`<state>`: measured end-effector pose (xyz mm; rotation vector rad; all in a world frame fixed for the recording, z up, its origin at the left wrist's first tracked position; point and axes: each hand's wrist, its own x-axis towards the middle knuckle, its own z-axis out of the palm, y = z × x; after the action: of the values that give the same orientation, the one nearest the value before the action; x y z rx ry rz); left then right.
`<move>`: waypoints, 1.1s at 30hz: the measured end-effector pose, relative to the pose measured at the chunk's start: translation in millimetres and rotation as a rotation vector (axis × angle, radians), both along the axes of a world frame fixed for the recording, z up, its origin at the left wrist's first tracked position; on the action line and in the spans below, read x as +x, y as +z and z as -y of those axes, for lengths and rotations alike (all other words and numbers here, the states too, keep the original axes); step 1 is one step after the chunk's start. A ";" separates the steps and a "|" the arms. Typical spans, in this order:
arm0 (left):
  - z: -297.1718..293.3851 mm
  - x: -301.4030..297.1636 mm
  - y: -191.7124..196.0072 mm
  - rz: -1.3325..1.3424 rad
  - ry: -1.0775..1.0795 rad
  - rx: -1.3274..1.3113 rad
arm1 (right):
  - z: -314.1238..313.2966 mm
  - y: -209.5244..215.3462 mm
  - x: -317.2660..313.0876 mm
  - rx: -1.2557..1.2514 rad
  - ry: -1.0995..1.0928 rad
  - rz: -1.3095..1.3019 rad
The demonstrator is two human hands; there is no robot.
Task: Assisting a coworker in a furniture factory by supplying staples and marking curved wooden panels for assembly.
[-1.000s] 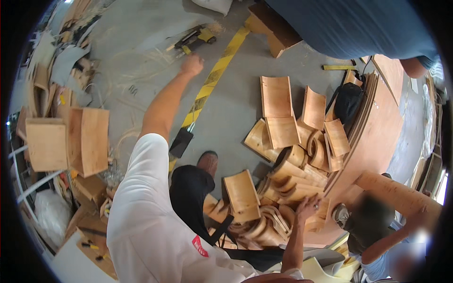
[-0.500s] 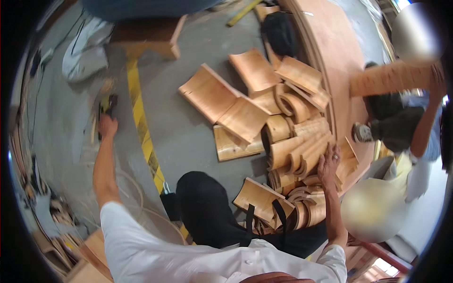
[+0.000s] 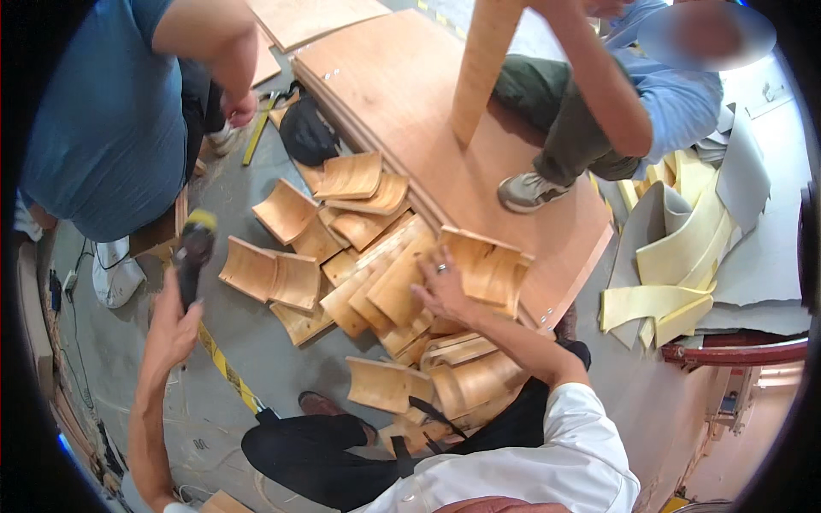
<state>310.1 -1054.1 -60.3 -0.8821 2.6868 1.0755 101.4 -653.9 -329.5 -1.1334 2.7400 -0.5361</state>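
Note:
My left hand (image 3: 177,327) is raised over the floor, closed round a black hand tool with a yellow end (image 3: 197,250). Motion blur hides the tool's exact kind. My right hand (image 3: 443,286) lies with fingers spread on a heap of curved plywood pieces (image 3: 372,295), a ring on one finger. Just beside its fingertips is a wide curved piece (image 3: 486,267), hollow side showing. Nearer my legs lie more of these pieces, one of them a loose curved panel (image 3: 389,385). A joined pair of curved panels (image 3: 272,274) sits at the heap's left.
Behind the heap, a stack of large flat plywood sheets (image 3: 385,77) bears a seated person holding an upright board (image 3: 483,73). Another person in blue (image 3: 103,120) stands at left. Yellow-black tape (image 3: 224,369) crosses the floor. A black bag (image 3: 310,130) and yellow foam strips (image 3: 684,256) lie around.
My left hand has lifted the tool off the floor. My view has swung right. My right hand still rests on the heap. The seated person's board has tilted upright.

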 end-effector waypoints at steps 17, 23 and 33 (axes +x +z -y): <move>-284.1 -291.9 146.9 -0.693 0.010 -0.898 | -312.4 44.8 -293.8 0.460 -0.061 0.372; -322.6 -349.4 147.6 -0.647 0.100 -1.153 | -385.1 -66.5 -369.9 0.002 0.071 0.013; -401.4 -478.6 251.1 -0.549 0.082 -1.105 | -367.9 -100.4 -364.6 -0.124 0.102 -0.140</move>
<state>-168.5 -652.7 190.8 -0.8615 3.7296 -0.3805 -263.2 -286.0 -429.8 -1.3808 2.7791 -0.6440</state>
